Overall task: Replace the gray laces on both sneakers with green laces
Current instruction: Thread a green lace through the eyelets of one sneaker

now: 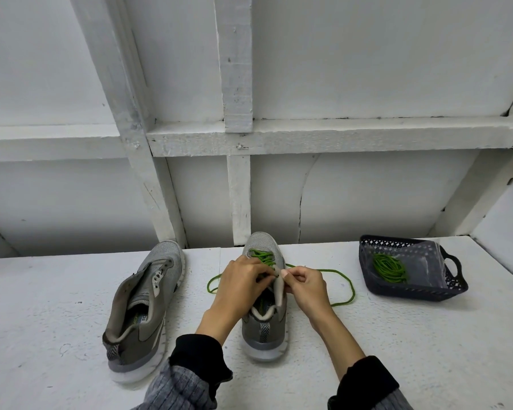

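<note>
middle sneaker (264, 321), heel toward the tabletop's (397, 335) near edge, partly threaded with a green lace (342, 287) trailing to both sides. left hand (240, 284) and right hand (307, 287) pinch at its eyelet flap. unlaced sneaker (144, 309) toward the left edge; basket (412, 292) with spare green lace (388, 267) at the far right corner.

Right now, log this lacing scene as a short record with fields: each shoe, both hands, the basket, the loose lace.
centre shoe: gray mesh sneaker, heel toward the camera, green lace crossing its front eyelets
left shoe: second gray mesh sneaker, tipped sideways, eyelets empty
left hand: fingers curled at the centre shoe's upper eyelets
right hand: pinches at the eyelet edge
loose lace ends: trail on the white table either side of the shoe
basket: dark plastic basket on the right, holding a green lace bundle
</note>
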`<state>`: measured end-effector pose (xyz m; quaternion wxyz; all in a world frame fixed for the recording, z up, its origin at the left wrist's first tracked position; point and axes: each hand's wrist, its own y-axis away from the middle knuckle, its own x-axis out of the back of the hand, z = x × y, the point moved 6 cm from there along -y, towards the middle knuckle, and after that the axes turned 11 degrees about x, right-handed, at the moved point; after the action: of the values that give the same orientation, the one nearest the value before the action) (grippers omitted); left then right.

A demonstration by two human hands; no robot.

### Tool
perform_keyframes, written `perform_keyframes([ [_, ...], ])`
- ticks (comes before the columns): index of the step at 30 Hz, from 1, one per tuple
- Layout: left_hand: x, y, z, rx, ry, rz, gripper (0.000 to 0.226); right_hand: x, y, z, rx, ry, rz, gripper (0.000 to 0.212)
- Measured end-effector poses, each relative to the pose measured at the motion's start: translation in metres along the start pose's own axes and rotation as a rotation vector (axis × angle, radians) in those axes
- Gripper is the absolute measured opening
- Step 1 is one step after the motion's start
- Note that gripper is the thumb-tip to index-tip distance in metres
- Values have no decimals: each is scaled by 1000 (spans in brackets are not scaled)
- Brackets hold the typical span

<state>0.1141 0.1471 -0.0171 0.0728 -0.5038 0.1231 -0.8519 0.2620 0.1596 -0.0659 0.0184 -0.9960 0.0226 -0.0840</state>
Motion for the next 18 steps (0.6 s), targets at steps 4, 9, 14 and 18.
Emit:
perform_keyframes([
  [4,0,-1,2,-22,-54,-2,18,-1,0,-2,22,-39,-6,17],
  [9,-3,1,-6,28,52,37,10,-3,3,3,7,-103,0,18],
  [14,-3,3,-14,77,70,108,21,-4,-2,2,20,54,36,12],
  [18,-2,8,-29,325,92,164,47,3,-3,-29,132,157,164,13],
])
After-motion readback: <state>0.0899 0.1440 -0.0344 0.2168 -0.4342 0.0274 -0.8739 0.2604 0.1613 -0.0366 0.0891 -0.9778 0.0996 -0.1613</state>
